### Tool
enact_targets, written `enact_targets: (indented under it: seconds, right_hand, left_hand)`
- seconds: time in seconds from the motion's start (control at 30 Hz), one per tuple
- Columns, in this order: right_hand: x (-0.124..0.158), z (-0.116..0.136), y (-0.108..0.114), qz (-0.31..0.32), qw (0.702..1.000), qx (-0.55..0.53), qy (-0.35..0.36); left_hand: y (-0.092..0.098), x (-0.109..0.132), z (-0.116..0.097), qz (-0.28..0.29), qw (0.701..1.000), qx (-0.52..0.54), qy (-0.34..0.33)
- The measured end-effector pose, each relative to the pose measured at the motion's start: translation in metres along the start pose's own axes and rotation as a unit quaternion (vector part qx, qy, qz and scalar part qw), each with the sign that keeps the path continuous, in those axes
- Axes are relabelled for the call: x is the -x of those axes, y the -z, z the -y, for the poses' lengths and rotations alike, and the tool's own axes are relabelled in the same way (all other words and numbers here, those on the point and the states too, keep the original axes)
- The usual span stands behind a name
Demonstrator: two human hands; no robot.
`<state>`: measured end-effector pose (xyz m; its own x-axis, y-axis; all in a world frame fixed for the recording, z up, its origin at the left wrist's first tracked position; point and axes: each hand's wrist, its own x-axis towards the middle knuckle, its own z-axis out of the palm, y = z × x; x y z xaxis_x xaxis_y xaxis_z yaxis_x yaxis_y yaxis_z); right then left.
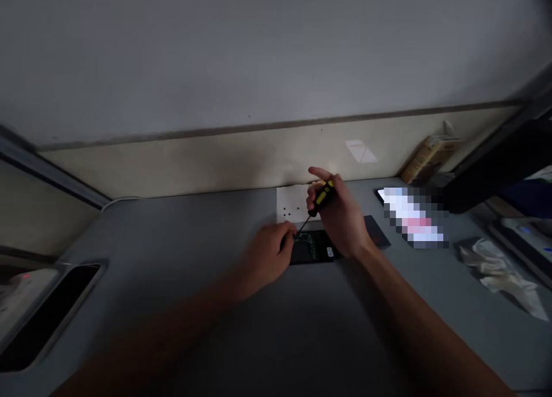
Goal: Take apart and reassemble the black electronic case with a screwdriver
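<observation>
An opened phone (313, 253), black with a green circuit board showing, lies flat on the grey table. My left hand (271, 250) is closed at its left end, thumb and fingertips gathered by the upper left corner. In my right hand (342, 218) is a black and yellow screwdriver (324, 197), held at a slant with one finger raised off the handle. Its thin shaft points down to the board beside my left fingertips; whether the tip sits in a screw is too small to tell. Behind the phone is a white sheet (291, 200) with several small dark specks on it.
A dark flat panel (377, 231) lies right of my right hand. Beyond it are a lit phone (414, 218) with a blurred screen, crumpled tissue (495, 264) and a box (431, 155) against the wall. A white-edged device (52, 316) stands at the left.
</observation>
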<state>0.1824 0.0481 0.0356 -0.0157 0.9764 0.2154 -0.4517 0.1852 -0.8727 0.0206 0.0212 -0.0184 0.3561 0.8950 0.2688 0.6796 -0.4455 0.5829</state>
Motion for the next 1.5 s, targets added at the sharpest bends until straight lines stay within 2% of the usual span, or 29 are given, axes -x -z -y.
enact_targets:
  seconds: [0.3,0.57,0.7,0.83,1.0,1.17,1.3,1.37,1.5]
  right_hand:
    - [0.0026,-0.0037,-0.001,-0.034,0.996,0.077,0.037]
    - [0.0014,0.0015,-0.0041,-0.011,1.0,-0.009,-0.005]
    - [0.0053,-0.0004,-0.0053,-0.014,1.0,0.003,-0.011]
    - [0.007,-0.004,-0.0092,-0.04,0.997,0.055,0.025]
    - [0.0049,0.0009,-0.0074,0.001,1.0,0.0,0.008]
    - [0.0037,0.002,-0.0011,-0.005,1.0,0.008,-0.006]
    - [0.002,-0.0028,-0.0011,-0.016,0.998,0.055,0.031]
    - [0.0017,-0.0028,-0.0031,-0.009,0.998,0.045,0.037]
    - [0.004,0.0028,-0.0064,0.014,1.0,-0.008,0.001]
  left_hand:
    - [0.0028,0.0004,-0.0044,0.001,1.0,-0.004,0.004]
    - [0.0009,0.0004,-0.0024,-0.001,1.0,-0.01,0.006]
    - [0.002,0.0004,-0.0035,0.006,1.0,-0.005,-0.004]
    - [0.0024,0.0012,-0.0038,0.002,1.0,-0.018,0.001]
    - [0.0002,0.0016,-0.0012,-0.002,1.0,-0.012,-0.006]
    - [-0.0008,0.0016,-0.0011,-0.007,1.0,-0.016,-0.001]
    - [0.0003,0.001,-0.0023,0.003,1.0,-0.016,0.0]
    - [0.0008,0.0008,-0.0021,0.005,1.0,-0.017,-0.007]
    - [0.0003,0.0011,-0.0009,0.003,1.0,-0.019,-0.012]
